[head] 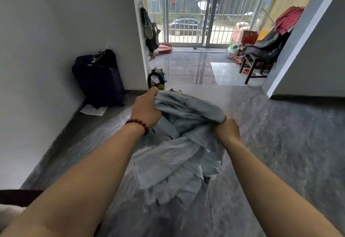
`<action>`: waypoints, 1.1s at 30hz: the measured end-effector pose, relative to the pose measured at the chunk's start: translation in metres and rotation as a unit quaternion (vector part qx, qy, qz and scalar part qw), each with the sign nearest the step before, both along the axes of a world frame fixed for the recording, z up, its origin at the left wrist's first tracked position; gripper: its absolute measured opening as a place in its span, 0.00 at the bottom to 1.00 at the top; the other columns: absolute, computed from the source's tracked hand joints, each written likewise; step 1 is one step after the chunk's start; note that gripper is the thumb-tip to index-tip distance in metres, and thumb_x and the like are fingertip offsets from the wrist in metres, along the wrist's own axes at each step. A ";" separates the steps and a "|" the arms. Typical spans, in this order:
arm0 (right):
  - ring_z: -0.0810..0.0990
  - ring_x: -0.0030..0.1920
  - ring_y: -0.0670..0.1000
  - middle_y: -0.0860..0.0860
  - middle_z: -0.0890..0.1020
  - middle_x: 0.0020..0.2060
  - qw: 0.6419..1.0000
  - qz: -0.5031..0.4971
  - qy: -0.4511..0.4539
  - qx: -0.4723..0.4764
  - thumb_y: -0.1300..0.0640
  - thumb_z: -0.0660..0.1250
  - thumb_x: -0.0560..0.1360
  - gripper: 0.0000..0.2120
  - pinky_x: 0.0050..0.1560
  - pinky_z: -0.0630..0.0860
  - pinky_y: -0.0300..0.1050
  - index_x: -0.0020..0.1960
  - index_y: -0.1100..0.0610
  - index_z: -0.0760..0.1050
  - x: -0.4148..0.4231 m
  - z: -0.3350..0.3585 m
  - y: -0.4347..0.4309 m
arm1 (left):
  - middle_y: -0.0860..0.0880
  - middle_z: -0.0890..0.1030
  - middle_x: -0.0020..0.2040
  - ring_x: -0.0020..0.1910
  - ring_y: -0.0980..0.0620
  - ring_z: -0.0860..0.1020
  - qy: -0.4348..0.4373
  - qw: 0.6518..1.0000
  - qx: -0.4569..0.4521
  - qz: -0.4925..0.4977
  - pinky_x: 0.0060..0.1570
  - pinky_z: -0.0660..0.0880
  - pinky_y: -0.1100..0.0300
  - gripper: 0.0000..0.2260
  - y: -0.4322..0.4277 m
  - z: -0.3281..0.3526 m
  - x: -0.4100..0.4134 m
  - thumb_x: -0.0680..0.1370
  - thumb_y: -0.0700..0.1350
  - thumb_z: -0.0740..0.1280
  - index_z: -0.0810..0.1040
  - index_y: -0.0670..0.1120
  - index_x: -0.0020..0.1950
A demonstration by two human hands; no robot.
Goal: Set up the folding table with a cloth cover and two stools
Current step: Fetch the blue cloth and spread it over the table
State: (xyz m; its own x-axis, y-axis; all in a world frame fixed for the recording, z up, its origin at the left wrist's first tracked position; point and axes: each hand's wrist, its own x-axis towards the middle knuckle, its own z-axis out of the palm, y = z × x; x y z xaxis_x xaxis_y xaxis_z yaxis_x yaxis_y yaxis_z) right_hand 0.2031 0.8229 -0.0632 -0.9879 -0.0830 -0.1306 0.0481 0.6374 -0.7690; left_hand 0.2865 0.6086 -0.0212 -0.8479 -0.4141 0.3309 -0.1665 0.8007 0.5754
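Head view: left hand (145,109), right hand (226,130) grip cloth (177,152); suitcase (99,80) closed.

Dark suitcase (99,80) upright vs. the left wall, sheet of paper (94,110) on the floor just beside it. Clothes pile (156,77) at the wall corner. Further back, barred glass doors (205,9), car (186,24) parked outside. Right side: dark jacket (265,48) heaped up, red bag (249,38) behind it, red fabric (288,20) above.
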 end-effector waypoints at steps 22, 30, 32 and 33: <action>0.76 0.51 0.60 0.59 0.78 0.51 0.988 0.107 0.109 0.032 0.67 0.65 0.71 0.17 0.45 0.67 0.45 0.60 0.61 0.69 0.070 0.002 0.200 | 0.44 0.81 0.41 0.43 0.44 0.78 0.022 0.995 0.019 0.094 0.40 0.67 0.60 0.03 0.170 -0.016 0.090 0.71 0.43 0.70 0.78 0.46 0.43; 0.78 0.51 0.63 0.58 0.81 0.50 0.973 -0.024 0.179 0.141 0.58 0.64 0.73 0.11 0.53 0.74 0.55 0.55 0.55 0.76 0.060 -0.012 0.223 | 0.47 0.79 0.39 0.40 0.50 0.74 -0.018 0.997 -0.071 0.010 0.39 0.63 0.62 0.11 0.170 -0.020 0.096 0.67 0.47 0.75 0.78 0.45 0.42; 0.77 0.52 0.64 0.58 0.81 0.50 0.976 -0.037 0.163 0.140 0.57 0.63 0.73 0.10 0.54 0.74 0.57 0.54 0.54 0.76 0.058 -0.016 0.224 | 0.46 0.78 0.42 0.41 0.49 0.74 -0.053 0.994 -0.092 -0.008 0.39 0.63 0.61 0.15 0.166 -0.024 0.096 0.65 0.49 0.77 0.77 0.45 0.46; 0.77 0.52 0.64 0.58 0.80 0.50 0.977 -0.043 0.151 0.141 0.57 0.62 0.73 0.10 0.55 0.74 0.58 0.53 0.54 0.76 0.057 -0.019 0.224 | 0.47 0.76 0.44 0.43 0.49 0.73 -0.082 0.991 -0.102 -0.020 0.40 0.64 0.61 0.19 0.164 -0.025 0.095 0.64 0.50 0.78 0.77 0.45 0.50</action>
